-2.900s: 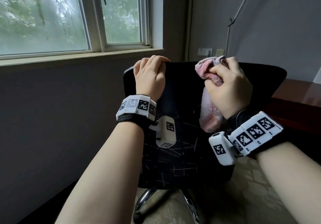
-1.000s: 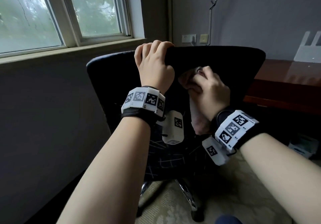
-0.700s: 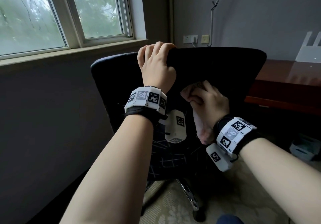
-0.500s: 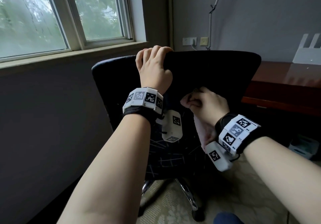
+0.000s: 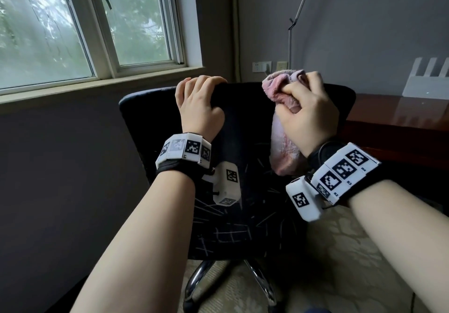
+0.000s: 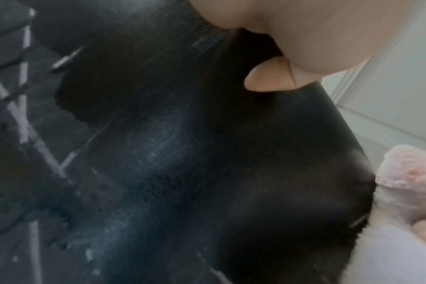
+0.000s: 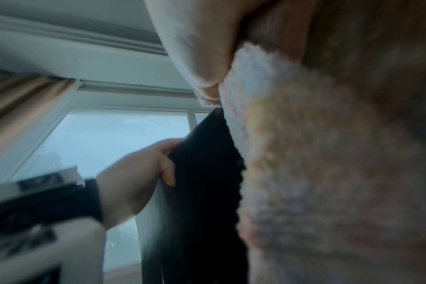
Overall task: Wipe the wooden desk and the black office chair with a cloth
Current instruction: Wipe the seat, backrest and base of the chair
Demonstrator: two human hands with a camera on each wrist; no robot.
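The black office chair (image 5: 243,123) stands in front of me with its backrest towards me. My left hand (image 5: 199,103) grips the top edge of the backrest, fingers curled over it; its thumb (image 6: 268,76) shows against the black backrest (image 6: 207,153). My right hand (image 5: 308,111) grips a bunched pink cloth (image 5: 281,89) and presses it against the backrest at its top edge, with a tail of cloth hanging down below the fist. The pink cloth (image 7: 328,173) fills the right wrist view beside the chair back (image 7: 202,173). The wooden desk (image 5: 401,118) lies at the right.
A window (image 5: 85,26) and its sill run along the left wall. A white router (image 5: 427,82) stands on the desk by the grey wall, a lamp pole (image 5: 290,45) behind the chair. The chair's chrome base (image 5: 257,281) rests on patterned flooring.
My right hand has carried the cloth up the backrest from its middle to the top edge. The left hand keeps its grip on the top of the chair.
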